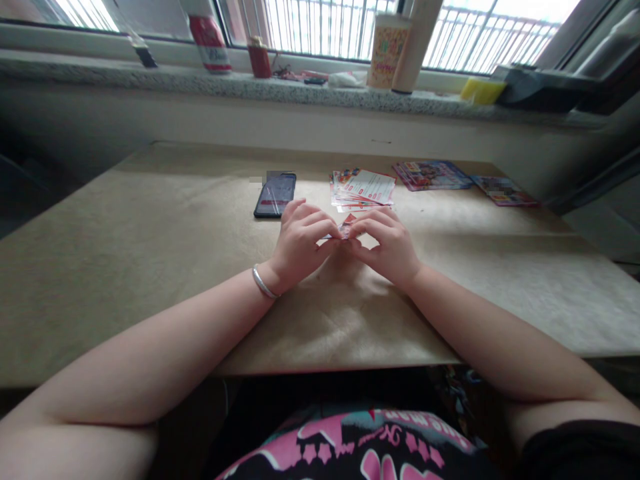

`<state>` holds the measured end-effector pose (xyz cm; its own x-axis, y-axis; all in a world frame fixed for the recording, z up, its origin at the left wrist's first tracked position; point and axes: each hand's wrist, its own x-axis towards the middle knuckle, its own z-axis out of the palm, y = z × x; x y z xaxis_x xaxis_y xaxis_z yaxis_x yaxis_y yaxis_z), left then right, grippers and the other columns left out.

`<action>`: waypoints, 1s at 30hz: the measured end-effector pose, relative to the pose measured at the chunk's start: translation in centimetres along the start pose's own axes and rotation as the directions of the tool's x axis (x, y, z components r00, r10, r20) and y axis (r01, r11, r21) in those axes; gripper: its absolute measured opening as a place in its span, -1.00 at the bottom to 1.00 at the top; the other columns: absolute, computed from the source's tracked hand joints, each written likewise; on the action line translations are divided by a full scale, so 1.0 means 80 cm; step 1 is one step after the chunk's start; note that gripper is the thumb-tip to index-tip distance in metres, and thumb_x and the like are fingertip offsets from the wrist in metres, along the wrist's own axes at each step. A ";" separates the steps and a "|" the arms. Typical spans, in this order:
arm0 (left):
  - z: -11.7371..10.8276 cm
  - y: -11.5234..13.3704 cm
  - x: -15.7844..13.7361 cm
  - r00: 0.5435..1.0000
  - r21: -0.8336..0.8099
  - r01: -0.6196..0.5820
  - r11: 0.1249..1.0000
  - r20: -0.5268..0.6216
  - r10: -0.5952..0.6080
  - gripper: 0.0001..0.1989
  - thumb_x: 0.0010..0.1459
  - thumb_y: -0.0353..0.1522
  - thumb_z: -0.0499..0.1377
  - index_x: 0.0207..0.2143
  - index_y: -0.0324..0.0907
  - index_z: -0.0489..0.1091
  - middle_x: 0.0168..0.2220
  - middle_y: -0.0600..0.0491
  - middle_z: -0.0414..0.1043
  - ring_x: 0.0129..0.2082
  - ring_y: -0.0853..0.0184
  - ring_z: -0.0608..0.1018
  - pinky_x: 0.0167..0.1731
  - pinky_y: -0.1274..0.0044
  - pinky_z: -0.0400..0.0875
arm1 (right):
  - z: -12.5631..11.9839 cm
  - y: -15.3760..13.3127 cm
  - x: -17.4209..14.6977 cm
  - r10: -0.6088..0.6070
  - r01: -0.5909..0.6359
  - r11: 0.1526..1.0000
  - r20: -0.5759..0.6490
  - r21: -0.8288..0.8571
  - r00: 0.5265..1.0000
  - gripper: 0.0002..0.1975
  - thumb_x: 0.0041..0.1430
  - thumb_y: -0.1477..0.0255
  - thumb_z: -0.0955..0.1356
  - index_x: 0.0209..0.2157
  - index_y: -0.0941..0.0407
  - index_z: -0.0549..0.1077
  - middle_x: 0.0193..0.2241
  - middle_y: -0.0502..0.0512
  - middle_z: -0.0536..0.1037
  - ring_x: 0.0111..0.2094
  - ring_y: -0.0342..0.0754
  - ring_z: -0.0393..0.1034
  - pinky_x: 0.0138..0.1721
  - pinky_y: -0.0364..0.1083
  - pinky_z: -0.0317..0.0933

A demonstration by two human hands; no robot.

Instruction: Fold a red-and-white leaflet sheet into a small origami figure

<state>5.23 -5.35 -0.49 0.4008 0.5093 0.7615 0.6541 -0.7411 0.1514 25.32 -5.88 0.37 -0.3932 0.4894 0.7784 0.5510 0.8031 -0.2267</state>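
My left hand and my right hand meet over the middle of the table. Between their fingertips is a small red and white piece of folded paper, pinched from both sides. Most of the paper is hidden by my fingers. A silver bangle circles my left wrist. Just beyond my hands lies a loose fan of printed cards, white with red marks. A black smartphone lies flat beyond my left hand.
Colourful printed packets overlap at the back right, with another small stack beside them. Along the granite windowsill stand a red can, a red bottle, a patterned cup and a yellow item.
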 end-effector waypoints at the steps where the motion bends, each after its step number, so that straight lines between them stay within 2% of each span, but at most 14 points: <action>1: -0.001 0.001 0.000 1.000 0.004 -0.003 1.000 0.016 0.003 -0.86 0.21 -0.26 0.26 -0.42 -0.04 0.50 -0.36 0.18 0.56 -0.22 0.31 0.46 0.17 0.29 0.11 | 0.000 0.000 0.000 -0.022 0.022 1.000 0.006 -0.008 1.000 -0.89 0.14 0.52 0.37 -0.41 0.02 0.48 -0.35 0.00 0.60 -0.22 -0.02 0.43 -0.06 0.03 0.32; 6: -0.002 0.004 0.000 0.997 0.003 0.014 1.000 0.082 -0.014 -0.84 0.23 -0.26 0.23 -0.42 -0.06 0.50 -0.37 0.17 0.57 -0.25 0.32 0.48 0.15 0.31 0.12 | 0.000 0.001 -0.002 -0.043 0.045 0.999 0.057 -0.022 0.997 -0.90 0.17 0.51 0.36 -0.39 0.03 0.49 -0.34 0.03 0.59 -0.21 -0.02 0.41 -0.10 0.00 0.33; 13: 0.001 0.001 0.001 1.000 -0.016 0.024 1.000 0.005 -0.024 -0.82 0.22 -0.30 0.24 -0.47 -0.08 0.48 -0.40 0.17 0.56 -0.29 0.32 0.46 0.08 0.33 0.18 | 0.001 0.011 -0.003 0.024 -0.019 0.998 0.072 -0.066 0.997 -0.92 0.12 0.50 0.38 -0.41 0.03 0.46 -0.34 0.02 0.59 -0.22 0.01 0.40 -0.04 0.05 0.30; 19: 0.000 -0.002 0.001 0.998 -0.010 0.030 0.999 0.051 -0.030 -0.81 0.23 -0.30 0.24 -0.47 -0.09 0.48 -0.38 0.16 0.57 -0.29 0.32 0.47 0.08 0.33 0.18 | -0.001 0.014 -0.004 0.018 -0.010 0.996 0.086 -0.093 0.996 -0.93 0.13 0.50 0.37 -0.40 0.03 0.48 -0.32 0.03 0.59 -0.21 0.01 0.40 -0.04 0.05 0.30; 30: 0.001 -0.005 0.001 0.996 -0.027 0.075 0.997 0.057 -0.074 -0.83 0.20 -0.30 0.25 -0.47 -0.09 0.49 -0.39 0.14 0.56 -0.29 0.31 0.47 0.04 0.33 0.21 | -0.002 0.017 -0.004 0.014 -0.003 0.992 0.086 -0.125 0.996 -0.92 0.12 0.51 0.37 -0.41 0.03 0.46 -0.32 0.03 0.57 -0.21 0.03 0.37 -0.06 0.05 0.29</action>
<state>5.09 -4.98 -0.51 0.3875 0.5865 0.7112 0.6647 -0.7123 0.2253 26.30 -4.95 -0.10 -0.4472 0.5282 0.7218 0.6402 0.7526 -0.1541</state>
